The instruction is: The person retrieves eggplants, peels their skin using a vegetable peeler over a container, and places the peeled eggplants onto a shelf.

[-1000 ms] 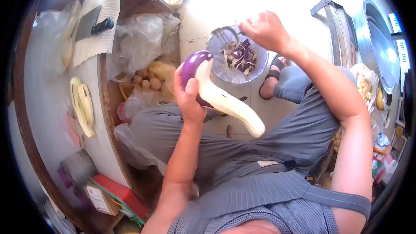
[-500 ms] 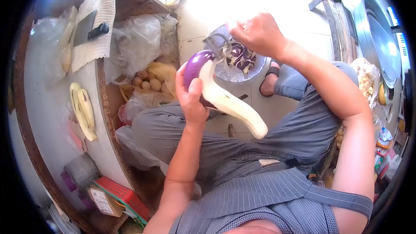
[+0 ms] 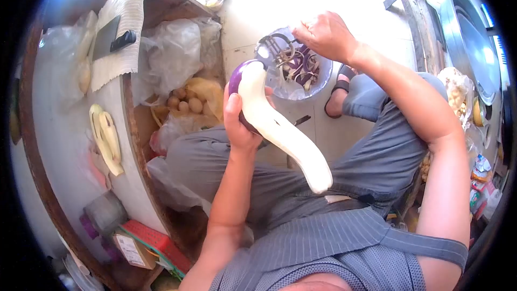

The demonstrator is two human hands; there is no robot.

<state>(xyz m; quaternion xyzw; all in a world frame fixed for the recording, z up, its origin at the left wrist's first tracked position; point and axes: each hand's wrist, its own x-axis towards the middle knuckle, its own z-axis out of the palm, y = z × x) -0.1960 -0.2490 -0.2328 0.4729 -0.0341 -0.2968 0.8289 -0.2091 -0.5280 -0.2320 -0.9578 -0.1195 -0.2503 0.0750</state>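
My left hand (image 3: 240, 118) is wrapped round a long, curved eggplant (image 3: 285, 136). Most of the side facing me is pale, bare flesh, while purple skin shows along the upper left edge. The stem end points away from me and the rounded pale end hangs over my lap. In my closed right hand (image 3: 326, 36) is a dark peeler (image 3: 276, 49), its head close to the eggplant's far end; I cannot tell if they touch. Below the peeler stands a bin lined with clear plastic (image 3: 326, 78), holding purple and white peel strips (image 3: 306, 67).
On the left, a shelf top (image 3: 64, 145) carries pale peeled vegetables (image 3: 106, 139), a red basket (image 3: 153, 240) and a phone (image 3: 123, 41) on a cloth. Potato-like round items (image 3: 188, 105) lie in a yellow bag underneath. Large metal basins (image 3: 468, 43) lean at the right.
The eggplant has turned in my left hand, so more pale flesh and less purple faces up. Its near end has dropped closer to my lap. My right hand has shifted slightly with the peeler.
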